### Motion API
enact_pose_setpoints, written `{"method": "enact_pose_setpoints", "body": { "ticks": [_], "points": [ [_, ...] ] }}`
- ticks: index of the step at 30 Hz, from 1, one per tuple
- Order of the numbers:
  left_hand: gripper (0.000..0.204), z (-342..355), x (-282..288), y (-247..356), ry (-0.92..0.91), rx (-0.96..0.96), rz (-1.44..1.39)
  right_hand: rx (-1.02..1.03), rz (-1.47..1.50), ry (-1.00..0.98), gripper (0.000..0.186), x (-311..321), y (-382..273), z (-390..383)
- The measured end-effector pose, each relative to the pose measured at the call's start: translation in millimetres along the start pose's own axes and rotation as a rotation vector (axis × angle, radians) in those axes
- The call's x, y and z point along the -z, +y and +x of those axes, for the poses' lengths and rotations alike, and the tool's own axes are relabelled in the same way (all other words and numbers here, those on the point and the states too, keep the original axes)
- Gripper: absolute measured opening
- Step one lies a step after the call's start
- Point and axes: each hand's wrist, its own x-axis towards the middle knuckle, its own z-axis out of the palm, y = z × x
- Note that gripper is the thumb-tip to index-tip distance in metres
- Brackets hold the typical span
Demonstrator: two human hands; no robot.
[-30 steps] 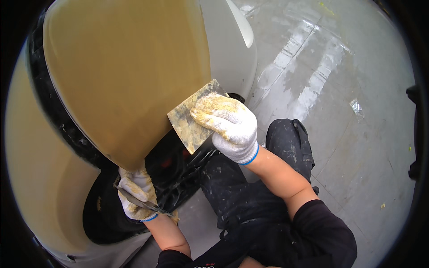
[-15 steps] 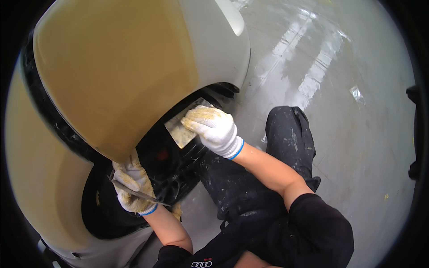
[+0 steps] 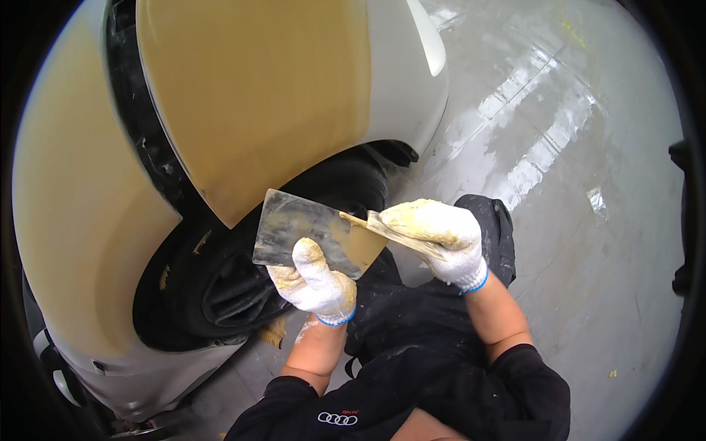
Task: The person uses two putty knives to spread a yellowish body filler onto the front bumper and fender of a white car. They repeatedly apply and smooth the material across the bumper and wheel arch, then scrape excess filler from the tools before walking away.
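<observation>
My gloved left hand point(image 3: 316, 287) holds a rectangular mixing plate point(image 3: 294, 220), smeared grey and tan, with its thumb over the near edge. Tan paste point(image 3: 361, 248) lies on the plate's right part. In my gloved right hand point(image 3: 438, 234) is a flat spreader point(image 3: 397, 237), seen nearly edge-on, its paste-coated tip at the plate's upper right edge. Both gloves are white and stained yellowish. Just beyond the hands is a pale car body panel point(image 3: 250, 88) with a broad tan coat, above a black wheel point(image 3: 235, 294) in its arch.
Another tan-coated body section point(image 3: 73, 206) lies to the left, separated by a black strip point(image 3: 147, 132). My knees in dark trousers point(image 3: 478, 206) are below the car. A grey floor point(image 3: 588, 279) with white marks and a small foil scrap point(image 3: 597, 204) spans the right.
My left hand has lifted the plate from beside the wheel and turned its face up. My right hand has moved right, tilting the spreader edge-on against the plate.
</observation>
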Motion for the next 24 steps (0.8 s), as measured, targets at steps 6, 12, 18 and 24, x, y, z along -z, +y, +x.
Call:
{"method": "enact_pose_setpoints", "body": {
  "ticks": [6,12,18,24],
  "points": [
    [0.054,-4.7,-4.9,19.1,-0.118,0.129,-0.081,0.099,-0.456,0.202,0.038,78.2,25.9,91.5],
    [0.051,-17.7,6.7,22.0,-0.148,0.346,-0.058,0.704,-0.675,0.3,0.019,111.5,-14.7,274.8],
    [0.052,-23.0,12.9,17.2,-0.199,0.409,-0.032,0.467,-0.505,0.029,0.029,88.2,-35.6,320.7],
    [0.05,-23.0,16.8,7.8,-0.194,0.441,-0.109,0.68,-0.678,0.105,0.034,61.8,36.6,196.5]
  ]
}}
